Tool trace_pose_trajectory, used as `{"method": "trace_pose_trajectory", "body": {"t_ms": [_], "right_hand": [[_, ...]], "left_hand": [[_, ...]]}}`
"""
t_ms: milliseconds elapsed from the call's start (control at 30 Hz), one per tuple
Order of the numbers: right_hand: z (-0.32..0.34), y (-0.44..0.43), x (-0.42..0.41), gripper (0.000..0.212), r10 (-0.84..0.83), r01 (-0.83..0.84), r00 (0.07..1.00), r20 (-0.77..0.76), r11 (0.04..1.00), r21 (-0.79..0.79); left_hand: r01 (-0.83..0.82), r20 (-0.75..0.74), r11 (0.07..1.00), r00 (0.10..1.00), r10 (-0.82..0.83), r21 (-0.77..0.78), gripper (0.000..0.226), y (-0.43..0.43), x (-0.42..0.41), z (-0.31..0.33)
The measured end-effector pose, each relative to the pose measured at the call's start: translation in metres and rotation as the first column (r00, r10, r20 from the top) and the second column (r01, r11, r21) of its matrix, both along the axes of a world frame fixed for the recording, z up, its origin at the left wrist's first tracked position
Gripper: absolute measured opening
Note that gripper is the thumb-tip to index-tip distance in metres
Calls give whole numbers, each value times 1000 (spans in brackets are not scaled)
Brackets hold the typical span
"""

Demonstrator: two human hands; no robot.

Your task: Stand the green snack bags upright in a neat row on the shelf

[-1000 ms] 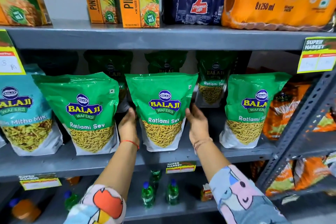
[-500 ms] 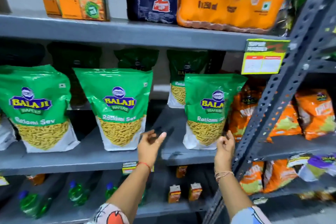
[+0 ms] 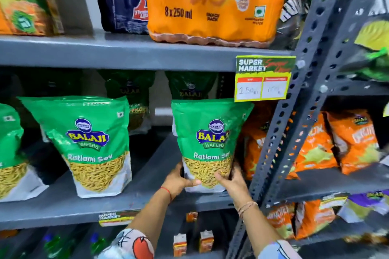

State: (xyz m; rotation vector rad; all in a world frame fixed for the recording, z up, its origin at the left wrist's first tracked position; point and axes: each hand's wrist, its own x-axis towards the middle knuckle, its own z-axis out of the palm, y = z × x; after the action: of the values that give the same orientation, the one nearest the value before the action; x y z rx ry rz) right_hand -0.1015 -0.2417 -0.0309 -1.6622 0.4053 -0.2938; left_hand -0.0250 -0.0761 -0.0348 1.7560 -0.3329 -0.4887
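Green Balaji Ratlami Sev bags stand upright on the grey middle shelf (image 3: 63, 206). The rightmost front bag (image 3: 208, 132) is held at its base by both hands: my left hand (image 3: 179, 181) grips its lower left corner and my right hand (image 3: 231, 181) its lower right corner. A second bag (image 3: 92, 143) stands to the left with a wide gap between them. A third bag (image 3: 8, 153) is cut off at the left edge. Darker green bags (image 3: 130, 90) stand in a back row in shadow.
A slotted grey upright post (image 3: 294, 111) rises right beside the held bag. Orange snack bags (image 3: 336, 143) fill the neighbouring shelf. An orange drink pack (image 3: 210, 6) and a dark blue pack (image 3: 124, 2) sit on the upper shelf; a price tag (image 3: 263, 80) hangs from its edge.
The view has swung right. Both hands left the middle bag, moved to the rightmost bag and closed around its base.
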Motion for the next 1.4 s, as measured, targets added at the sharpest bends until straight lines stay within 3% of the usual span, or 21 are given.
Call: {"method": "trace_pose_trajectory", "body": {"t_ms": [100, 233, 367, 500, 600, 700, 800, 900, 1067, 1133, 1400], "right_hand": [[3, 10, 3, 65, 8, -8, 998, 56, 1000, -1], [1, 32, 10, 68, 41, -46, 995, 95, 998, 49], [1, 45, 13, 69, 53, -57, 994, 99, 998, 40], [14, 44, 8, 77, 47, -59, 986, 157, 996, 70], [49, 40, 14, 58, -177, 51, 923, 342, 936, 347], [85, 36, 34, 36, -482, 216, 785, 388, 801, 558], [102, 40, 47, 30, -546, 239, 751, 372, 749, 618], [108, 41, 54, 11, -554, 250, 745, 371, 748, 615], [118, 30, 62, 11, -579, 253, 751, 319, 697, 671], [118, 26, 64, 21, -563, 213, 761, 324, 688, 694], [112, 22, 66, 24, -511, 201, 791, 337, 737, 645]], "left_hand": [[-11, -21, 999, 1000, 10, -48, 69, 8, -1, 3], [-24, -63, 990, 998, 15, -139, 75, 29, 1, 9], [-10, -80, 985, 997, -4, -172, 55, 42, 5, 10], [20, -52, 981, 998, -31, -191, 50, 44, 2, 19], [-142, -56, 895, 990, 130, -424, 55, 48, 8, 39], [-253, -74, 790, 964, 256, -559, 41, 48, 18, 67], [-320, -100, 767, 942, 320, -557, 35, 41, 24, 80], [-404, -168, 752, 912, 374, -521, 33, 36, 23, 82], [-501, -225, 695, 862, 454, -516, 32, 35, 25, 87], [-530, -246, 677, 845, 475, -512, 33, 35, 26, 90], [-511, -255, 680, 857, 447, -526, 31, 35, 28, 87]]}}
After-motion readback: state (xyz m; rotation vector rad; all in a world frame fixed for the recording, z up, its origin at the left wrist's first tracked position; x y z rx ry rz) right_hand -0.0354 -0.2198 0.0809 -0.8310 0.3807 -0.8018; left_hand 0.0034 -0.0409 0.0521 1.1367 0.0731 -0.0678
